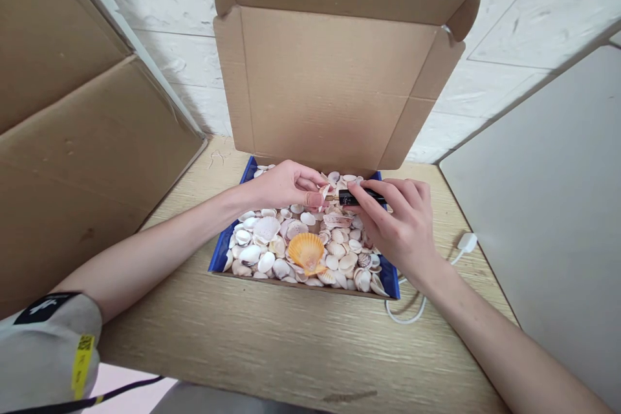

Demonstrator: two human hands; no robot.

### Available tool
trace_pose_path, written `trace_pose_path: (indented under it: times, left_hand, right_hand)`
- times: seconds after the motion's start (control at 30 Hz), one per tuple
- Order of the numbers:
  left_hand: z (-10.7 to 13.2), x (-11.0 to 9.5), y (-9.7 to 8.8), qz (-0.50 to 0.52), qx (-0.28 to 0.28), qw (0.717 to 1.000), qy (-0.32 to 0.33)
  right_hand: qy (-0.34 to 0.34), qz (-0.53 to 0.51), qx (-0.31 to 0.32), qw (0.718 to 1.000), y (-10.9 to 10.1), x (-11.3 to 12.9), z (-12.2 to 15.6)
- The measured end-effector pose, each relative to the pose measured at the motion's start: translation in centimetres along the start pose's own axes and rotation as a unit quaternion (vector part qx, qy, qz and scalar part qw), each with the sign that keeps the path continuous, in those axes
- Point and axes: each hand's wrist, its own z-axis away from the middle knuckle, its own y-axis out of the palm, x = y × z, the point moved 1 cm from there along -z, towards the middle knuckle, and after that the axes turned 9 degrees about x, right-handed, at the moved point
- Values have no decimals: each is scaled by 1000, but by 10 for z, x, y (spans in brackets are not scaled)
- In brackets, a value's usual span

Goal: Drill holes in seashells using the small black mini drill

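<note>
A shallow blue-lined cardboard box (217,257) lies on the wooden table, filled with several white and pinkish seashells (262,228) and one large orange scallop shell (306,251). Its lid (330,84) stands upright behind. My left hand (284,184) hovers over the back of the box, fingers pinched on a small pale shell (324,193). My right hand (398,217) is closed on a small black tool (350,197) whose tip points at that shell. The two hands almost meet above the shells.
Flat brown cardboard sheets (82,142) lean at the left. A grey panel (548,207) stands at the right. A white cable with a plug (466,243) lies on the wooden table (291,343) right of the box. A white wall is behind.
</note>
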Motion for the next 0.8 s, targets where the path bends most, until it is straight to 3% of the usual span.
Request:
trace_pose_path:
  times: [0.17, 0.47, 0.8]
  left_hand:
    - [-1, 7, 2, -40, -79, 995, 54]
    - [1, 2, 7, -26, -94, 991, 88]
    - [0, 3, 9, -56, -103, 989, 93]
  right_hand:
    - [40, -41, 42, 997, 7, -1, -3]
    - [88, -66, 84, 990, 10, 2, -3]
    - [77, -46, 92, 992, 8, 4, -5]
